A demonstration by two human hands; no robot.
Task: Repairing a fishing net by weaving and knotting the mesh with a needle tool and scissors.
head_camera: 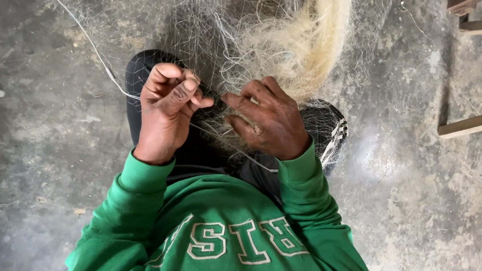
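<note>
Hands work a fine fishing net (199,35) draped over the lap. Left hand (166,114) curled nearly closed, thumb and forefinger pinching a white line (107,71) that runs up and away from the fingertips, pulled taut, probably to keep the mesh tensioned. Right hand (268,122) fingers bent, half closed, tips pressing into mesh strands just beside the left fingertips; exact hold can't be told. Pale bunched fibre bundle (307,33) lies just above the right fingers. Green sweatshirt sleeves (142,189) below the wrists. Wooden frame (476,59) well off to the right on concrete floor (35,146)
</note>
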